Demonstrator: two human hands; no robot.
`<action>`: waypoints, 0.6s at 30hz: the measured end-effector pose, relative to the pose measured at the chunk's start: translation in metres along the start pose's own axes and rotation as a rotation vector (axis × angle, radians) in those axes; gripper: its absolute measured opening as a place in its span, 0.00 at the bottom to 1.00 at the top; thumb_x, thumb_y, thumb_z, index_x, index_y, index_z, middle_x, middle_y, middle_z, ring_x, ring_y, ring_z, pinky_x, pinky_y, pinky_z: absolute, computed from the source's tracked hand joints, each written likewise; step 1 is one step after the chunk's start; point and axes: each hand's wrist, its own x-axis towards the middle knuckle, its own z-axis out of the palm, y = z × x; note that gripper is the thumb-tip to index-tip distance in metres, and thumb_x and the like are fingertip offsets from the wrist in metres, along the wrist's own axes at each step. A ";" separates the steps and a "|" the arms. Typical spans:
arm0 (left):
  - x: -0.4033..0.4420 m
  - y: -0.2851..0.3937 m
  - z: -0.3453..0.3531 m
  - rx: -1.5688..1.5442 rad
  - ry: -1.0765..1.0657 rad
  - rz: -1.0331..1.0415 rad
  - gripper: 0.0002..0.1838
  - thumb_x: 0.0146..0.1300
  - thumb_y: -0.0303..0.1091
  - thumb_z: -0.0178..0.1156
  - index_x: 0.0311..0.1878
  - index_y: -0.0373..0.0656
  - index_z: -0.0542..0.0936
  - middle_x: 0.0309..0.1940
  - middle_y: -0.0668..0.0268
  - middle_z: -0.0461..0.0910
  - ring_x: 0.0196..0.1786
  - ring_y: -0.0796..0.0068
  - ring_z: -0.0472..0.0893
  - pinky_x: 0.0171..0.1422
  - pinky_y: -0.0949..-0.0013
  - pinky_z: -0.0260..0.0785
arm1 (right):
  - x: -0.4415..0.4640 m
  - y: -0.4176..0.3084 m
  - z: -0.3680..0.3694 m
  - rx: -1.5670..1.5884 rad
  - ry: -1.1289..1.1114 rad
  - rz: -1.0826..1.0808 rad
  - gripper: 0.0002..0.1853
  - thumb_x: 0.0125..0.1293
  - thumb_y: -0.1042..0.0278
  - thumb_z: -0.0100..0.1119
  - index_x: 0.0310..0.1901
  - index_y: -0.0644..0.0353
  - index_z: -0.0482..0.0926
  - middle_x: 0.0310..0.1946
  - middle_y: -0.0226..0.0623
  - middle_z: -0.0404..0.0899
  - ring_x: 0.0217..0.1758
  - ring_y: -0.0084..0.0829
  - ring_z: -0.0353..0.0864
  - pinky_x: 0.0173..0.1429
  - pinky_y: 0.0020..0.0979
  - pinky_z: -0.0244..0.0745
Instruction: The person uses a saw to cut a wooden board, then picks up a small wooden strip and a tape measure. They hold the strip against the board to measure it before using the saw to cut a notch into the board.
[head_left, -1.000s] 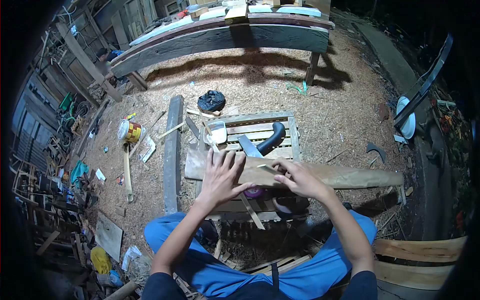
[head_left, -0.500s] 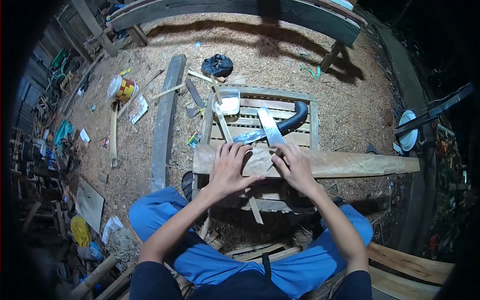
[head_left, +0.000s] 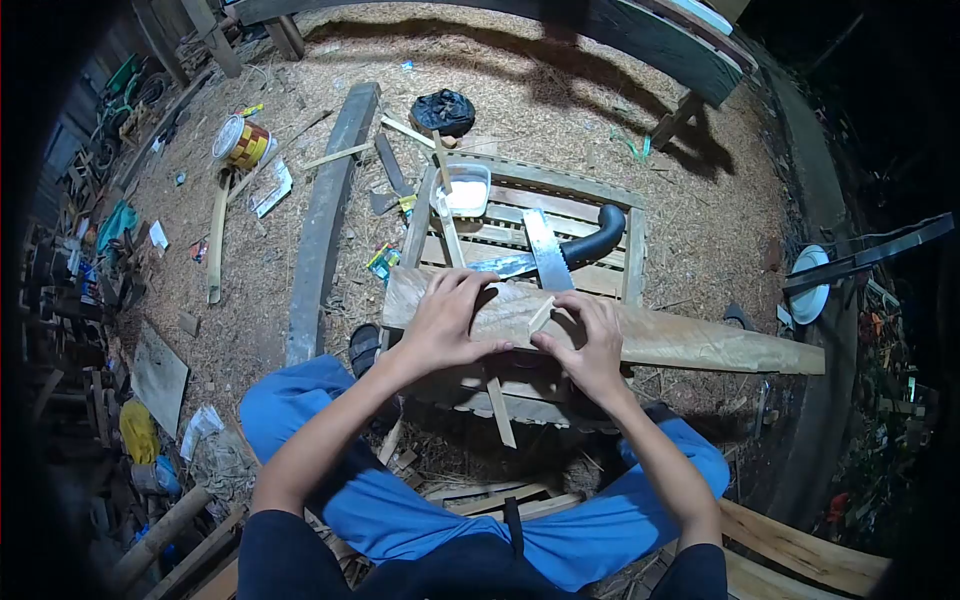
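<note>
A thick wooden board [head_left: 700, 337] lies crosswise over a low slatted bench [head_left: 638, 255] in front of me. My left hand [head_left: 447, 325] grips the board near its left end, fingers over the top and thumb along the near edge. Close to its right, my right hand [head_left: 588, 342] pinches a small strip of wood [head_left: 541, 315] against the board's top face. Beyond the board, a saw blade [head_left: 546, 250] lies across another blade with a curved black handle [head_left: 600, 238]. A thin wooden stick [head_left: 449, 232] leans by a clear tub [head_left: 487, 190] with white contents.
A long beam [head_left: 335, 215] lies on the shavings-covered ground to the left. Near it are a hatchet [head_left: 390, 170], a yellow-red bucket [head_left: 243, 142] and a black plastic bag [head_left: 443, 112]. A large timber [head_left: 640, 45] spans the far side; planks [head_left: 800, 545] lie at lower right.
The view has shifted slightly. My right hand has turned a little, and the small wood strip shows more plainly at its fingertips. My left hand stays on the board.
</note>
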 end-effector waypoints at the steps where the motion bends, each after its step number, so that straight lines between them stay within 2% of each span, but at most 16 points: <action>1: -0.001 0.001 0.000 0.023 0.012 0.003 0.49 0.52 0.61 0.80 0.69 0.40 0.74 0.63 0.52 0.78 0.69 0.45 0.73 0.76 0.48 0.63 | -0.001 -0.002 0.000 0.066 0.000 0.046 0.25 0.56 0.50 0.81 0.50 0.54 0.86 0.56 0.29 0.86 0.55 0.40 0.79 0.63 0.42 0.71; 4: -0.001 -0.003 0.002 0.050 0.049 0.090 0.45 0.52 0.60 0.80 0.65 0.40 0.76 0.65 0.54 0.78 0.69 0.46 0.73 0.75 0.47 0.64 | -0.002 -0.002 0.003 0.012 -0.003 0.022 0.21 0.56 0.52 0.82 0.46 0.53 0.88 0.57 0.29 0.87 0.56 0.38 0.79 0.62 0.42 0.70; 8: 0.000 0.000 -0.001 0.039 0.031 0.093 0.38 0.53 0.59 0.79 0.59 0.41 0.79 0.67 0.57 0.78 0.70 0.47 0.73 0.76 0.47 0.63 | -0.003 -0.005 0.002 -0.043 -0.007 -0.013 0.17 0.58 0.52 0.81 0.44 0.49 0.90 0.60 0.27 0.86 0.55 0.37 0.79 0.61 0.41 0.69; 11: -0.001 0.002 -0.001 0.100 0.023 0.152 0.33 0.56 0.57 0.78 0.58 0.47 0.83 0.67 0.57 0.78 0.71 0.48 0.73 0.77 0.45 0.62 | -0.007 -0.007 0.001 -0.070 -0.031 -0.003 0.16 0.59 0.52 0.79 0.47 0.45 0.91 0.64 0.25 0.83 0.56 0.38 0.78 0.63 0.41 0.68; 13: -0.001 0.008 -0.003 0.124 0.056 0.188 0.26 0.59 0.56 0.76 0.57 0.55 0.88 0.69 0.57 0.78 0.72 0.50 0.73 0.79 0.45 0.60 | -0.010 -0.006 -0.001 -0.093 -0.092 -0.067 0.17 0.64 0.49 0.75 0.54 0.37 0.92 0.72 0.25 0.78 0.61 0.39 0.74 0.68 0.43 0.63; 14: -0.002 0.008 -0.003 0.122 0.051 0.189 0.26 0.59 0.56 0.76 0.57 0.55 0.88 0.69 0.57 0.78 0.72 0.50 0.73 0.79 0.45 0.60 | -0.011 -0.006 -0.003 -0.092 -0.092 -0.062 0.17 0.64 0.49 0.75 0.54 0.37 0.92 0.72 0.25 0.78 0.61 0.39 0.74 0.68 0.43 0.63; 16: -0.002 0.006 -0.005 0.124 0.019 0.209 0.20 0.60 0.55 0.75 0.53 0.61 0.92 0.71 0.57 0.76 0.74 0.50 0.72 0.80 0.45 0.59 | -0.012 -0.008 -0.008 -0.142 -0.207 -0.125 0.18 0.69 0.47 0.70 0.59 0.30 0.90 0.77 0.26 0.73 0.66 0.40 0.70 0.71 0.46 0.59; 18: -0.003 0.007 -0.003 0.111 0.020 0.195 0.18 0.60 0.54 0.75 0.51 0.61 0.93 0.72 0.57 0.76 0.74 0.50 0.72 0.81 0.45 0.59 | -0.013 -0.005 -0.006 -0.163 -0.206 -0.137 0.19 0.71 0.46 0.68 0.61 0.27 0.89 0.78 0.26 0.71 0.65 0.41 0.70 0.70 0.46 0.59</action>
